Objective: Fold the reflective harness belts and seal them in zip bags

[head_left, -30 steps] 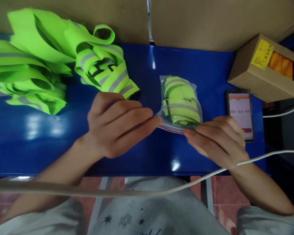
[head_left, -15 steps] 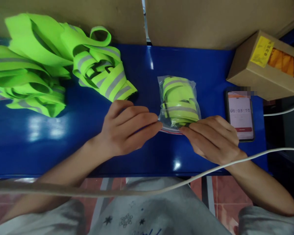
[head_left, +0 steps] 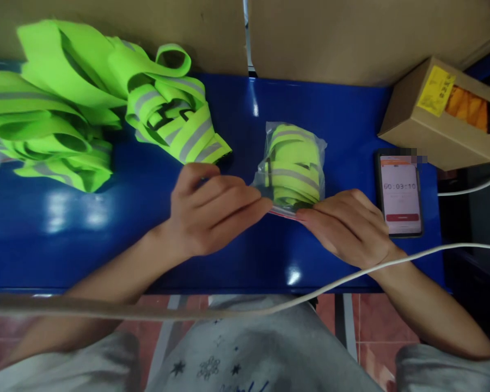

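While the left hand (head_left: 218, 212) pinches one end of the bag's red-lined edge (head_left: 283, 212) between thumb and fingers, the right hand (head_left: 347, 228) grips the other end in the same way, its fingers bent. The clear plastic bag (head_left: 262, 177) lies on the blue table (head_left: 347, 125), between the hands and just beyond them, with its lined edge toward the person. Inside sits a rolled yellow-green strap (head_left: 294, 155) with grey stripes — visible through the plastic. Near the left hand lies a bundle of similar straps (head_left: 177, 117), touching a looser heap (head_left: 61, 120) farther left. Beyond the right hand, a phone (head_left: 400, 193) shows a running-time display, and near it stands a cardboard box (head_left: 412, 133) with a yellow label (head_left: 436, 90) and something orange (head_left: 467, 109) in its opening. A white cable (head_left: 338, 283) crosses in front of both forearms.
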Available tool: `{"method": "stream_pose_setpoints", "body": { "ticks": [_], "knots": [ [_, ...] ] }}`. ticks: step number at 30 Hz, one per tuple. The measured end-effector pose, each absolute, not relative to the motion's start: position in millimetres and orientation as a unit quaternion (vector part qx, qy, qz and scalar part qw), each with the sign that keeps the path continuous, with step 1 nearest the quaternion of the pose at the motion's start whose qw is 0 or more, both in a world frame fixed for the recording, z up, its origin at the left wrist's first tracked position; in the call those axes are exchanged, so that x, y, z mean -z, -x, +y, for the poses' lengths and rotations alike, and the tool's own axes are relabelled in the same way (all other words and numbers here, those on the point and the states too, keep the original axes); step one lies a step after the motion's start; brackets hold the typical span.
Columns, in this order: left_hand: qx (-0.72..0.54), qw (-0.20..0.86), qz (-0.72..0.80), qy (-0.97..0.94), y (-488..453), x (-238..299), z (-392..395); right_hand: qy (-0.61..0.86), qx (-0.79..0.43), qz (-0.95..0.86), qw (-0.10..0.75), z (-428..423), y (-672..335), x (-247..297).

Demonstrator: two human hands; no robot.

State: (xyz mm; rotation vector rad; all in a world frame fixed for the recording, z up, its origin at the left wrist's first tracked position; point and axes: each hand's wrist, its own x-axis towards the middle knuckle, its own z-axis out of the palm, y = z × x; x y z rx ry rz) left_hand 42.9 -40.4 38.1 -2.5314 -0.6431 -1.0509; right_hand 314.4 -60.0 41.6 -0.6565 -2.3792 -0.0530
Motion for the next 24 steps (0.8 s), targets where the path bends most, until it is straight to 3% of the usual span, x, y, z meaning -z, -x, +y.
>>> {"method": "stream_pose_setpoints", "body": {
  "ticks": [7, 17, 20, 24],
  "knots": [
    [0.283, 0.053, -0.268, 0.919, -34.4, -59.2, -53.9, 0.267, 0.005, -0.897, 0.352, -63.0, -315.1, -43.0],
    [0.339, 0.15, -0.255, 0.893, -14.8, -43.9, -24.2, 0.327, 0.021, -0.885, 0.33, -53.4, -320.1, -29.8],
    [0.313, 0.133, -0.257, 0.905, -18.8, -37.4, -23.9, 0.329, 0.02, -0.882, 0.336, -52.5, -323.6, -31.4],
    [0.274, 0.082, -0.278, 0.917, -32.5, -18.8, -25.0, 0.327, 0.091, -0.899, 0.276, -46.0, -324.8, -29.7]
  ]
}}
